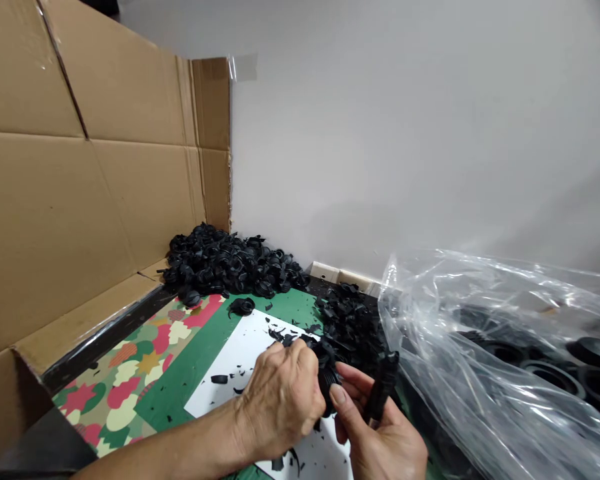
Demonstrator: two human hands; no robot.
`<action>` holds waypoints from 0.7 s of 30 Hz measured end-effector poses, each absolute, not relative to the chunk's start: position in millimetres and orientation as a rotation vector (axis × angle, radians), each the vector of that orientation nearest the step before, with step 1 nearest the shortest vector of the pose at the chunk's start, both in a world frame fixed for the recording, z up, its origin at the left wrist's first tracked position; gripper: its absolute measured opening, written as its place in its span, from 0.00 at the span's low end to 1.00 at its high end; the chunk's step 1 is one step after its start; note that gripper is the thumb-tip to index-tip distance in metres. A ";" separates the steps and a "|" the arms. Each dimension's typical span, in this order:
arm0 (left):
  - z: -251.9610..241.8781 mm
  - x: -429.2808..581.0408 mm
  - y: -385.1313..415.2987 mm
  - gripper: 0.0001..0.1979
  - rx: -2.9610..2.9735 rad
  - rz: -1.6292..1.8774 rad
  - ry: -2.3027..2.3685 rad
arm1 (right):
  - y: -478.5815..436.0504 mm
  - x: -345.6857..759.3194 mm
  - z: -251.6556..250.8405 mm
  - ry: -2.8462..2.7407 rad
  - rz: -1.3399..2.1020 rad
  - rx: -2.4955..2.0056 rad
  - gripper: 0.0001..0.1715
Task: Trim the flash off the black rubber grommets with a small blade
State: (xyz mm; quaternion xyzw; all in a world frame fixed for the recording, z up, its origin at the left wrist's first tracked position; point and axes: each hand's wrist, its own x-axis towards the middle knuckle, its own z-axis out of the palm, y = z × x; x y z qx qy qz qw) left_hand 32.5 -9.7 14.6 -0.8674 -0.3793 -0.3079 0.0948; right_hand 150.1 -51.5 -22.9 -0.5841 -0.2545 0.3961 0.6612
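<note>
My left hand (280,400) comes in from the lower left and grips a black ribbed rubber part (326,377), a bellows-like piece. My right hand (380,433) is palm-up close beside it, with its thumb near the ribbed part. Its fingers are closed around a black tool handle (381,387), and the tool's tip is hidden. Under both hands lies a white sheet (230,367) scattered with black rubber trimmings. A small black ribbed piece (241,307) sits just beyond the sheet's far edge.
A large heap of black ribbed parts (230,263) fills the corner against the cardboard wall (80,200) and white wall (380,133). A darker pile of scraps (350,327) sits to the right. A clear plastic bag (505,353) holds black rings. A floral-patterned green mat (125,393) lies under the sheet.
</note>
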 end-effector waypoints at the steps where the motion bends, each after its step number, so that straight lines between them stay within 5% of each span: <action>1: 16.9 30.2 -8.7 0.11 -2.603 -0.972 -1.238 | -50.4 151.6 -24.1 -0.552 0.907 -1.313 0.29; 9: 10.3 17.8 -21.7 0.10 -2.988 -1.489 -2.434 | -44.6 146.9 -29.5 -0.289 1.201 -1.058 0.34; 16: -2.4 32.0 -22.5 0.21 -2.521 -2.553 -2.699 | -45.7 139.8 -26.1 -0.258 1.307 -0.985 0.28; 21: 2.1 39.6 -22.9 0.20 -2.179 -2.861 -2.849 | -43.3 137.3 -46.5 -0.377 1.213 -1.108 0.28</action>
